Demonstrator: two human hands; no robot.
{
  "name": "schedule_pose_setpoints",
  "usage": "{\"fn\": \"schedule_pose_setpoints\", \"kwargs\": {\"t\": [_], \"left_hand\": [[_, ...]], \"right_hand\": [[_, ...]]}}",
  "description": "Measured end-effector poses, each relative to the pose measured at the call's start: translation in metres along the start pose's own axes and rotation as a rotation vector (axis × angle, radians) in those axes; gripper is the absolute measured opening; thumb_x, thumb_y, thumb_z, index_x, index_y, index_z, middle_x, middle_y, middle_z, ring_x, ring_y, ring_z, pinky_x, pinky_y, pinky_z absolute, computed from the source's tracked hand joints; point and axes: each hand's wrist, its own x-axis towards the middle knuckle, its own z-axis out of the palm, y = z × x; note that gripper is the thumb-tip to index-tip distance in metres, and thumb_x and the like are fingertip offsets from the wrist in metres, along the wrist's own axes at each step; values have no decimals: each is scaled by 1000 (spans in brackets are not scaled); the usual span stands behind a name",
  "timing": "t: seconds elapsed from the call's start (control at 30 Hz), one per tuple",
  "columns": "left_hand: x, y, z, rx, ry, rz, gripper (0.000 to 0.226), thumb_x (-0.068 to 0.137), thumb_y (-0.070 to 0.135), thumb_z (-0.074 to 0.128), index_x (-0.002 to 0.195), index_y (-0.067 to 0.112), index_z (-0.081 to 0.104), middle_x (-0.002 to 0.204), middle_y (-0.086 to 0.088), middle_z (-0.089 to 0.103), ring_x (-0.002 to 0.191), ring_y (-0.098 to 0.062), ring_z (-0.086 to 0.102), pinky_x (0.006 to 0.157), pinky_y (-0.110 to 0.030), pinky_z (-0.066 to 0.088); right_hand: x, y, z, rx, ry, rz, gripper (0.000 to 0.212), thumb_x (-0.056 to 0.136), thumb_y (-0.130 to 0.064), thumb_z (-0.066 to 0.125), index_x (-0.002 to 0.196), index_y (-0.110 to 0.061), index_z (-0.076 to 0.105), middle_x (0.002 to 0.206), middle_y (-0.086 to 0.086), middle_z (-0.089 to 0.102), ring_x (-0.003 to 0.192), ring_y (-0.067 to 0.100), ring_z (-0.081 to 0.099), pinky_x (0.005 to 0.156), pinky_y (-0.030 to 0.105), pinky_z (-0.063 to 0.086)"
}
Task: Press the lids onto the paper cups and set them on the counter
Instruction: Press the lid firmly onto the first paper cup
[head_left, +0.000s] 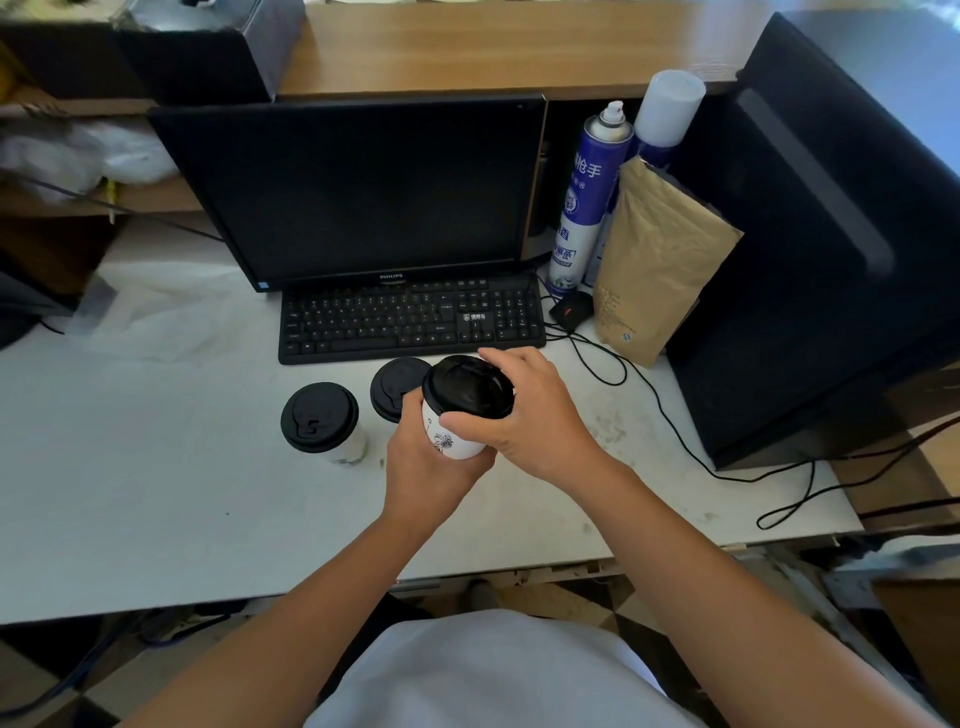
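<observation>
A white paper cup (451, 441) with a black lid (467, 387) on top is held above the white counter (156, 467). My left hand (426, 467) wraps the cup's body from below. My right hand (535, 415) grips the lid's rim, thumb on the near edge and fingers over the far edge. A second lidded cup (322, 423) stands on the counter to the left. A third cup's black lid (395, 387) shows just behind the held cup, partly hidden by it.
A black keyboard (410, 322) and monitor (363, 192) sit just behind the cups. A mouse (571, 309) with loose cables, spray cans (587, 197) and a brown paper bag (654, 265) stand to the right, beside a black computer case (831, 234).
</observation>
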Motion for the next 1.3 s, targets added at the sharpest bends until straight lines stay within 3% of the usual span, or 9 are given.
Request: {"fn": "schedule_pose_setpoints", "kwargs": {"t": [0.1,0.2,0.27,0.33,0.43,0.53,0.8,1.13,1.3], "left_hand": [[1,2,-1,2,-18,0,74,64,25,93,122,37,48,107,21,69,96,0,68,82,-35,61],[1,5,-2,-25,-34,-1,77,65,28,94,127,32,48,111,20,69,100,2,66,79,-20,57],[0,7,-2,-51,-55,1,78,66,25,94,128,31,48,112,19,68,101,3,66,77,-14,54],[0,8,0,-80,-86,-4,79,66,21,93,128,31,46,111,15,68,98,-3,68,71,-19,56],[0,6,4,-131,-176,-21,80,66,11,89,129,30,44,112,4,67,95,-18,71,64,-30,59],[-1,4,7,-152,-253,-23,78,71,-3,84,127,31,42,114,1,66,98,-15,70,69,-31,60],[13,-10,-8,-121,-445,-97,75,75,7,88,138,27,53,122,4,71,114,-18,68,92,-41,61],[11,-16,6,-126,-482,-103,70,78,10,87,136,28,53,122,5,70,112,-16,69,91,-41,61],[9,-28,13,-159,-477,-111,68,79,14,87,133,34,52,123,8,69,112,-15,68,93,-42,61]], "right_hand": [[-1,11,1,127,1,1,98,67,-44,86,151,-25,41,134,-9,40,128,12,45,102,31,49],[-5,19,1,270,-14,31,102,68,-40,87,154,-33,32,141,-10,36,125,10,46,91,22,51],[-7,25,2,410,-47,84,103,72,-28,89,156,-35,28,143,-12,40,125,9,50,91,25,54],[-9,33,5,515,-56,130,99,72,-19,90,153,-34,34,139,-12,49,121,8,57,93,32,57],[-9,44,7,539,-43,153,70,73,-10,87,133,-26,56,125,-7,66,117,15,63,92,37,59],[-9,52,5,571,-48,163,59,73,-7,85,124,-23,60,119,-5,70,115,15,65,94,39,59],[-8,66,-4,638,-25,173,57,74,-1,84,124,-18,62,120,-1,72,115,15,66,96,42,58],[-10,81,-3,670,-36,198,61,75,0,83,128,-19,61,123,-2,70,117,19,66,95,43,58],[-9,85,0,604,-55,223,73,64,-15,88,130,-26,59,124,-6,70,117,13,66,96,44,57]]}}
